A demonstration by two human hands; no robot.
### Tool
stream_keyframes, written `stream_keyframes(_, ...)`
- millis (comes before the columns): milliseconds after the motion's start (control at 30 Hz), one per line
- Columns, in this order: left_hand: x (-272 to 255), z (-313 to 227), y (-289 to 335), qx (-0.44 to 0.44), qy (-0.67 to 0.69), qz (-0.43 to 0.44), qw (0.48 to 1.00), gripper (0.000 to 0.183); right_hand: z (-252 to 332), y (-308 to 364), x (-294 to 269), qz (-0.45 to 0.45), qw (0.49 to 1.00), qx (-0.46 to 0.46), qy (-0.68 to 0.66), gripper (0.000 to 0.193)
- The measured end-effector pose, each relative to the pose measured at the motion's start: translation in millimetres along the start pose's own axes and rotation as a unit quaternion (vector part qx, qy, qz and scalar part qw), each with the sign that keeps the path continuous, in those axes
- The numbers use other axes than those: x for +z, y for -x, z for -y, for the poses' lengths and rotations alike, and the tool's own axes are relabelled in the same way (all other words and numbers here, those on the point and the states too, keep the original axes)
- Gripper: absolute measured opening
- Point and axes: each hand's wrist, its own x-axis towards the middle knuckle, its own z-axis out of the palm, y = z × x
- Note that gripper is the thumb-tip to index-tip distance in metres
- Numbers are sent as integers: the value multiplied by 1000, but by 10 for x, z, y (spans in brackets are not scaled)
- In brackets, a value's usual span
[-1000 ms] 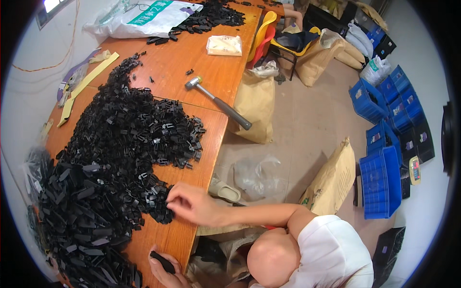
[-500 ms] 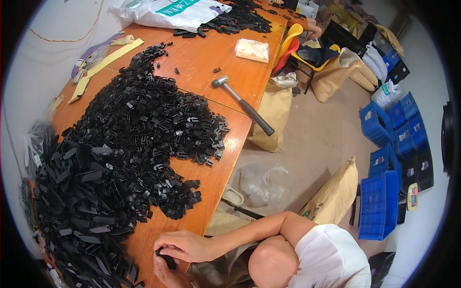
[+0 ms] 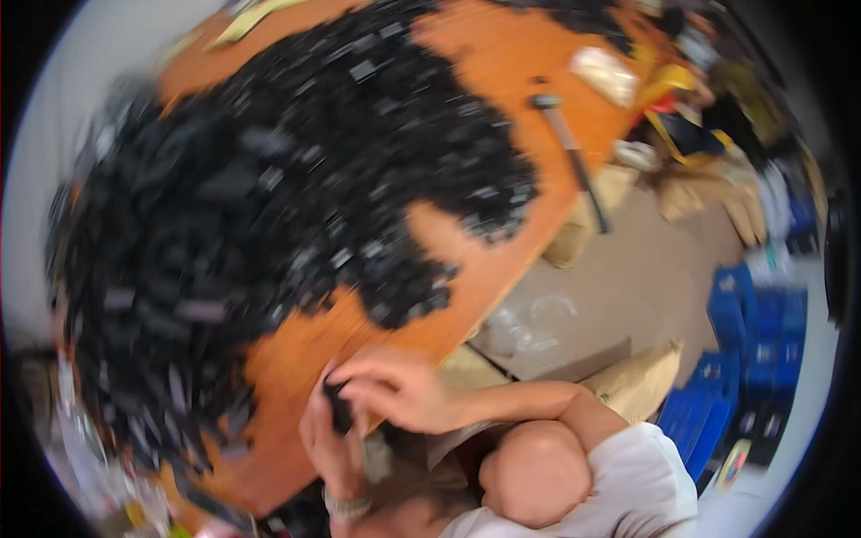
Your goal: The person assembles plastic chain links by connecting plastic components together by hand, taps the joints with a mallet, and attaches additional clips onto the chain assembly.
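Note:
A small dark piece (image 3: 340, 409), its kind blurred, is held between my two hands near the table's front edge. My left hand (image 3: 330, 448), with a bracelet at the wrist, is closed round it from below and the left. From above and the right, my right hand (image 3: 399, 387) pinches at its upper end with bent fingers. Beyond the hands, a large heap of small black plastic clips (image 3: 395, 179) covers much of the orange-brown table (image 3: 309, 345). Longer flat black pieces (image 3: 152, 242) are heaped at its left.
A hammer (image 3: 571, 148) lies with its handle past the table's right edge. A white packet (image 3: 605, 76) rests farther back. Brown sacks (image 3: 637, 372) and a clear plastic bag (image 3: 538, 327) are on the floor. Blue bins (image 3: 776, 314) are stacked at the right.
The view has swung, so table, heap and hammer appear shifted and tilted, with more blur. Both hands still hold the dark piece; the left wrist's bracelet now shows.

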Motion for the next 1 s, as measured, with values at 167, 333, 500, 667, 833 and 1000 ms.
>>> stream_keyframes(167, 129, -179, -62, 11, -157, 133, 979, 51, -60, -32, -113, -103, 994, -23, -17, 20)
stream_keyframes(333, 34, -253, -18, -41, -68, 129, 989, 51, -155, -81, -32, -62, 977, -119, 167, 19)
stream_keyframes(500, -43, -200, -99, -122, 51, 189, 973, 61, -126, -129, -1, -37, 956, -166, 240, 19)
stream_keyframes(667, -50, -159, -97, -147, 93, 207, 963, 64, -134, -153, -13, -19, 926, -216, 308, 24)
stream_keyframes(833, 26, -173, -12, -87, -12, 173, 981, 65, -123, -160, -5, -8, 876, -275, 395, 28)
stream_keyframes(1000, 24, -140, 50, -67, -47, 177, 981, 61, -115, -117, -3, 10, 847, -305, 436, 31)
